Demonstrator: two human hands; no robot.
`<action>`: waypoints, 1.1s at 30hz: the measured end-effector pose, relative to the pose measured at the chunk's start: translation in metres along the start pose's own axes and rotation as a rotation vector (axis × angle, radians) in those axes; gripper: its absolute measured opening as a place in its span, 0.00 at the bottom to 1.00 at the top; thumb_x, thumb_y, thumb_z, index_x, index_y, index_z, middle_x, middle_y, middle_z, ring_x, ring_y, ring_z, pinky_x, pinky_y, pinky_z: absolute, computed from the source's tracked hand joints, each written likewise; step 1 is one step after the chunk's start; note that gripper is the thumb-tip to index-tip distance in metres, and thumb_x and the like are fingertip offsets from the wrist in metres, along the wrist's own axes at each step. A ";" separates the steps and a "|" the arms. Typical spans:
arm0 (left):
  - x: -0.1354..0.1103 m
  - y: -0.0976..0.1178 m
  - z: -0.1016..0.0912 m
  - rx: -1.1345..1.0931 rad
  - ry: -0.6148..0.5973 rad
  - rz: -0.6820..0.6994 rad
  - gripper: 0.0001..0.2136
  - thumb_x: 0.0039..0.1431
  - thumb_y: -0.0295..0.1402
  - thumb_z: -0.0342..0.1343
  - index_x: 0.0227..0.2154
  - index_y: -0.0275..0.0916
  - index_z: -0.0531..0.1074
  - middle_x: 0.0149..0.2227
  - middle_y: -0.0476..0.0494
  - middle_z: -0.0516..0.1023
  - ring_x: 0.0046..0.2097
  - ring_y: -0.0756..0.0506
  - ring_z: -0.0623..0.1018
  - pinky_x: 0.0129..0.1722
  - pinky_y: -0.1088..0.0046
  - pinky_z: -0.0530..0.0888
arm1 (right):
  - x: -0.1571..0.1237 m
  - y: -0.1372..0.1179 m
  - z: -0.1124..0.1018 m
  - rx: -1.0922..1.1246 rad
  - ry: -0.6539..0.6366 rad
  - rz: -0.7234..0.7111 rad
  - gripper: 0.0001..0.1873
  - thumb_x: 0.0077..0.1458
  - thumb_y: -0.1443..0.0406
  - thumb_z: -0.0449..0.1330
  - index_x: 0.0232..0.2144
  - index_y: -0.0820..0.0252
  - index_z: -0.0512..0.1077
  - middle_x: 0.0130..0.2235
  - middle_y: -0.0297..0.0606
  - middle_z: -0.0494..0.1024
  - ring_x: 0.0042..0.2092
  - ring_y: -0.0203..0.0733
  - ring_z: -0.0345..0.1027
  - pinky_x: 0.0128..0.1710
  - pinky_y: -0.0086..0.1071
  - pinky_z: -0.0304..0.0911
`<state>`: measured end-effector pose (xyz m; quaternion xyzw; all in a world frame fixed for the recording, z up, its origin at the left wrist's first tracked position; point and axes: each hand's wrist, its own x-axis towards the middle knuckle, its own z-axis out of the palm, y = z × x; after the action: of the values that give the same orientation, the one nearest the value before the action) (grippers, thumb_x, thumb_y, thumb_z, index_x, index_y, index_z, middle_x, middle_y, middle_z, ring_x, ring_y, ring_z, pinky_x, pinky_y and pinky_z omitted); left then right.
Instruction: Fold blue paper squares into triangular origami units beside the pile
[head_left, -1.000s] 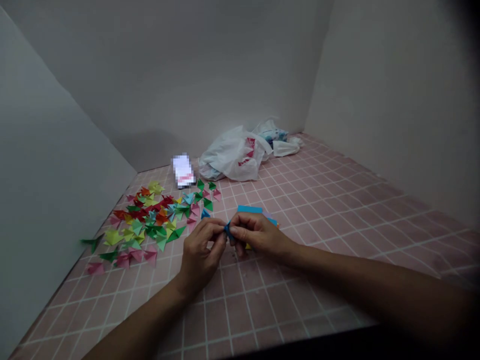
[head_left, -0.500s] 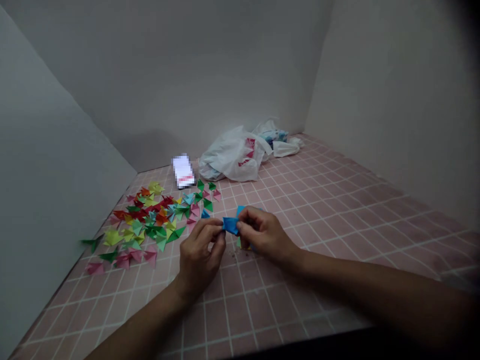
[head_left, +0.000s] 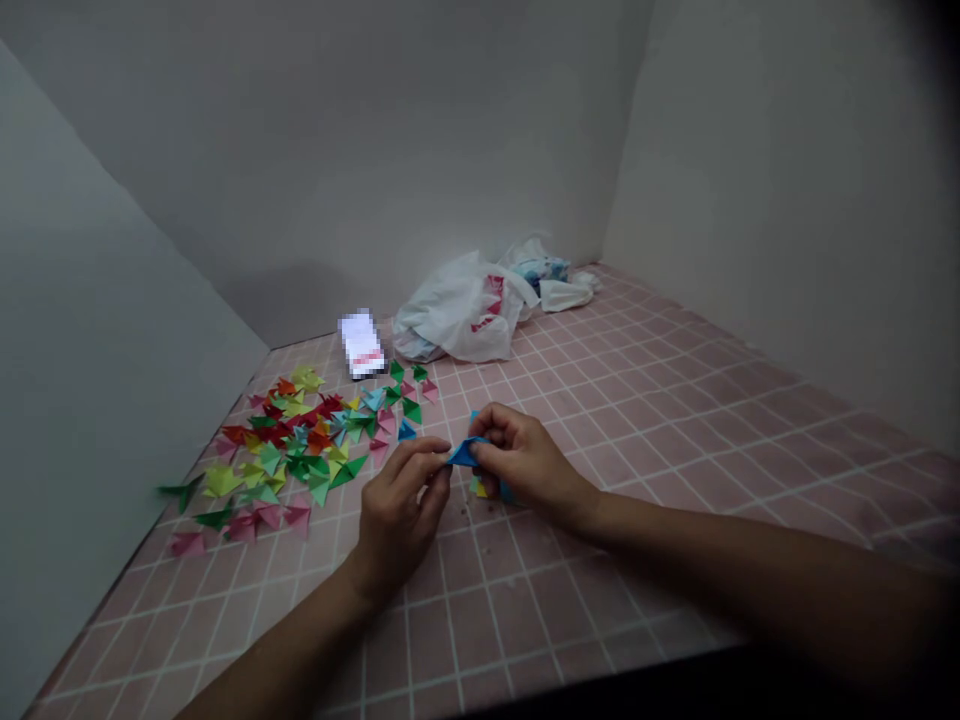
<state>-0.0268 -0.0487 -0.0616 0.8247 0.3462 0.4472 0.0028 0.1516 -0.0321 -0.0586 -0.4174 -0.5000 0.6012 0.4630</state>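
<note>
Pinches one end of a blue folded paper (head_left: 463, 453) in the left hand (head_left: 401, 505), the other in the right hand (head_left: 532, 465), over pink tiles (head_left: 551, 590). Has paper sheets (head_left: 478, 487) partly hidden behind the right; farther left, many colourful folded shapes (head_left: 307, 467); beyond, a pixelated phone (head_left: 362, 345) beside a white plastic bag (head_left: 457, 310).

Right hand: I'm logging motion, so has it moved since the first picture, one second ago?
Yes, slightly rightward: judged against the white plastic bag, the right hand has shifted.
</note>
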 end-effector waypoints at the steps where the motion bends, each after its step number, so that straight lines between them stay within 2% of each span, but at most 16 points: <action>1: 0.000 -0.001 0.000 -0.013 0.001 -0.018 0.07 0.62 0.20 0.56 0.37 0.39 0.72 0.41 0.42 0.80 0.44 0.47 0.81 0.43 0.72 0.79 | 0.000 0.000 0.000 0.036 -0.005 0.022 0.07 0.48 0.68 0.59 0.32 0.57 0.65 0.19 0.23 0.70 0.16 0.31 0.64 0.17 0.24 0.61; 5: 0.000 -0.005 0.000 -0.031 -0.021 -0.040 0.07 0.63 0.21 0.55 0.38 0.39 0.72 0.42 0.42 0.80 0.44 0.47 0.81 0.42 0.73 0.79 | 0.000 -0.002 -0.001 0.111 -0.035 0.088 0.09 0.48 0.67 0.60 0.33 0.56 0.63 0.19 0.24 0.73 0.15 0.32 0.64 0.16 0.24 0.62; 9: 0.000 -0.006 0.000 0.005 -0.064 0.022 0.07 0.63 0.20 0.55 0.38 0.39 0.71 0.43 0.41 0.81 0.45 0.47 0.81 0.44 0.72 0.79 | -0.002 -0.006 -0.002 -0.039 -0.023 0.101 0.09 0.48 0.70 0.58 0.33 0.56 0.65 0.15 0.22 0.68 0.13 0.29 0.57 0.11 0.20 0.52; 12: 0.000 -0.007 0.001 -0.015 -0.085 0.009 0.07 0.63 0.20 0.55 0.38 0.38 0.72 0.43 0.41 0.81 0.45 0.46 0.81 0.44 0.72 0.79 | -0.004 -0.011 -0.002 -0.116 -0.011 0.114 0.08 0.50 0.70 0.57 0.34 0.56 0.65 0.14 0.21 0.66 0.12 0.29 0.54 0.11 0.21 0.49; 15: 0.001 -0.011 0.001 -0.122 -0.080 -0.161 0.06 0.64 0.22 0.55 0.37 0.38 0.73 0.41 0.43 0.81 0.40 0.48 0.82 0.40 0.73 0.79 | -0.002 -0.013 -0.004 -0.151 -0.018 0.074 0.05 0.53 0.65 0.58 0.35 0.56 0.65 0.17 0.23 0.66 0.15 0.31 0.56 0.14 0.23 0.52; 18: 0.003 -0.015 0.000 -0.306 -0.106 -0.334 0.05 0.64 0.25 0.55 0.37 0.38 0.75 0.40 0.44 0.80 0.35 0.49 0.82 0.36 0.74 0.80 | 0.000 -0.013 -0.006 -0.229 0.023 -0.106 0.08 0.52 0.61 0.62 0.32 0.58 0.68 0.24 0.28 0.68 0.24 0.32 0.61 0.21 0.25 0.56; 20: 0.004 -0.017 0.000 -0.427 -0.148 -0.409 0.04 0.63 0.27 0.56 0.36 0.38 0.76 0.38 0.45 0.80 0.34 0.49 0.82 0.35 0.74 0.80 | 0.001 -0.012 -0.007 -0.245 0.019 -0.160 0.09 0.51 0.60 0.63 0.31 0.59 0.69 0.28 0.31 0.70 0.28 0.34 0.62 0.26 0.27 0.58; 22: 0.004 -0.017 0.001 -0.520 -0.189 -0.497 0.04 0.62 0.29 0.57 0.35 0.37 0.77 0.35 0.46 0.80 0.32 0.49 0.82 0.33 0.75 0.79 | 0.001 -0.011 -0.007 -0.194 -0.042 -0.106 0.09 0.50 0.61 0.64 0.32 0.59 0.69 0.30 0.32 0.71 0.31 0.35 0.63 0.28 0.28 0.59; 25: 0.004 -0.016 0.004 -0.636 -0.207 -0.662 0.03 0.60 0.30 0.59 0.35 0.37 0.77 0.29 0.48 0.79 0.29 0.50 0.81 0.31 0.77 0.78 | 0.000 -0.008 -0.005 -0.087 -0.121 0.052 0.07 0.50 0.63 0.63 0.30 0.59 0.69 0.28 0.32 0.70 0.29 0.34 0.62 0.27 0.28 0.58; 28: 0.005 -0.013 0.006 -0.771 -0.173 -0.796 0.05 0.55 0.31 0.62 0.33 0.37 0.75 0.26 0.51 0.77 0.26 0.52 0.79 0.29 0.78 0.77 | 0.000 -0.005 -0.002 -0.045 -0.109 0.137 0.04 0.49 0.66 0.61 0.28 0.59 0.68 0.26 0.30 0.69 0.27 0.33 0.61 0.27 0.27 0.57; 33: 0.008 -0.007 0.006 -0.969 -0.063 -0.892 0.10 0.51 0.31 0.66 0.32 0.38 0.71 0.29 0.55 0.74 0.25 0.53 0.77 0.26 0.78 0.75 | 0.002 0.000 -0.002 -0.002 -0.130 0.184 0.05 0.51 0.65 0.61 0.27 0.59 0.68 0.23 0.29 0.69 0.23 0.31 0.60 0.24 0.26 0.55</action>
<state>-0.0238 -0.0364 -0.0611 0.5204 0.4140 0.4839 0.5688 0.1534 -0.0302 -0.0592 -0.4223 -0.4891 0.6664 0.3718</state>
